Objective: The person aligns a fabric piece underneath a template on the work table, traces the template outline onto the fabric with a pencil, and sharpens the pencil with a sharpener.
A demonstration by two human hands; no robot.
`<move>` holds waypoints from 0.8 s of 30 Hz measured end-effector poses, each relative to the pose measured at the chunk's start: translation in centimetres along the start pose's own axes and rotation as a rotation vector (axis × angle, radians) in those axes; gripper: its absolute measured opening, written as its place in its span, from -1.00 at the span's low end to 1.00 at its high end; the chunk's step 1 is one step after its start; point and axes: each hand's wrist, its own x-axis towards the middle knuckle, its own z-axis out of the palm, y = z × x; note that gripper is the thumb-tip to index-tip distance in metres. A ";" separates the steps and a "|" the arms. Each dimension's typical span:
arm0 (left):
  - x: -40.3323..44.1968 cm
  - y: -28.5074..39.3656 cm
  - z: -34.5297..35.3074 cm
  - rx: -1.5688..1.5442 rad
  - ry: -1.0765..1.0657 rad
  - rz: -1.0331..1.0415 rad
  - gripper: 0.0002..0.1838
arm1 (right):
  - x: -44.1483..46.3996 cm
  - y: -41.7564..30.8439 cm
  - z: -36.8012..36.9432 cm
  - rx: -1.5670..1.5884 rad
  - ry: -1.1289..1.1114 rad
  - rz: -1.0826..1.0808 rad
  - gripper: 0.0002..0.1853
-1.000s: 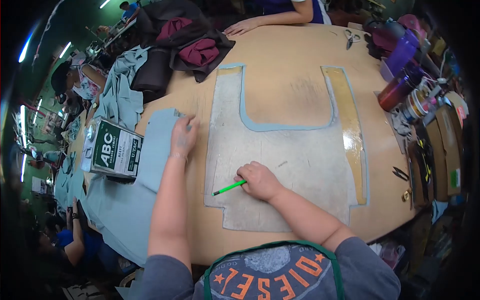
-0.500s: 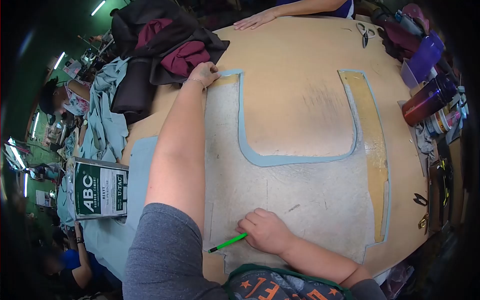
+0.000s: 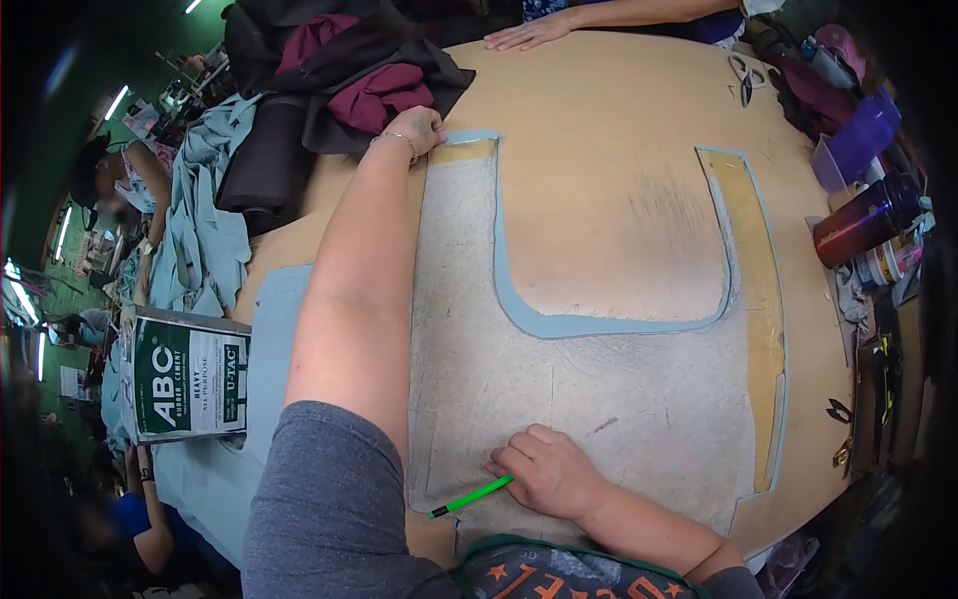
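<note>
A large grey, worn pattern sheet (image 3: 589, 389) with a deep U-shaped cutout lies flat on light blue fabric (image 3: 569, 324), which shows as a narrow border along its edges. At the sheet's far left corner, my left hand (image 3: 417, 128) has its fingers closed at the border, pinching the fabric edge; the fingertips are partly hidden. My right hand (image 3: 547, 471) rests on the near part of the sheet, curled around a green pencil (image 3: 477, 495) whose dark end points left. Yellowish strips (image 3: 763, 309) run along the sheet's right arm and far left end.
A rubber cement can (image 3: 190, 379) stands at left on blue fabric. Dark and maroon cloth (image 3: 369, 95) is heaped at the far left. Another person's hand (image 3: 529, 33) rests on the far table edge. Scissors (image 3: 744, 80), a tumbler (image 3: 863, 222) and small snips (image 3: 838, 410) lie right.
The view has shifted slightly, so the sheet appears a little further right. My left hand stays at the far left corner; my right hand keeps the pencil.
</note>
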 end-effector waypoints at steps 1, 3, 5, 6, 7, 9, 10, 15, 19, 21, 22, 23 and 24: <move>0.1 0.2 0.0 -0.042 -0.040 -0.074 -0.84 | 0.0 0.0 0.0 0.003 0.001 -0.002 -0.87; 0.0 0.4 -0.1 0.030 -0.022 -0.011 -0.85 | -0.1 0.1 0.1 0.008 0.001 -0.003 -0.87; -0.3 0.7 -0.5 0.071 -0.017 0.026 -0.85 | -0.2 0.1 0.1 0.012 -0.003 -0.001 -0.86; -0.3 0.8 -0.7 0.076 -0.021 0.032 -0.85 | -0.2 0.2 0.1 0.008 -0.005 -0.002 -0.85; -0.5 0.8 -0.8 0.081 -0.027 0.037 -0.85 | -0.2 0.1 0.1 0.004 -0.008 -0.003 -0.84; -0.8 0.3 -1.0 0.077 -0.039 0.003 -0.85 | -0.2 0.2 0.0 0.000 -0.010 -0.006 -0.83; -0.9 0.1 -1.1 0.075 -0.045 -0.012 -0.85 | -0.2 0.2 0.0 -0.003 -0.009 -0.008 -0.82; -1.2 1.0 -1.1 -0.032 0.031 0.077 -0.86 | -0.3 0.1 0.1 -0.004 -0.015 -0.005 -0.82; 0.2 0.7 -0.2 0.034 0.033 0.094 -0.86 | -0.1 0.3 0.2 0.012 0.024 -0.025 -0.86; 0.1 0.7 0.0 0.068 0.015 0.069 -0.86 | -0.1 0.3 0.2 0.022 0.040 -0.030 -0.85; -0.1 0.9 -0.2 0.074 0.005 0.045 -0.85 | -0.1 0.3 0.2 0.026 0.038 -0.027 -0.86; -0.4 1.1 -0.3 0.080 -0.003 0.020 -0.85 | -0.1 0.3 0.2 0.029 0.036 -0.024 -0.86; -0.6 1.3 -0.2 0.070 0.023 0.006 -0.84 | -0.1 0.3 0.2 0.026 0.038 -0.025 -0.86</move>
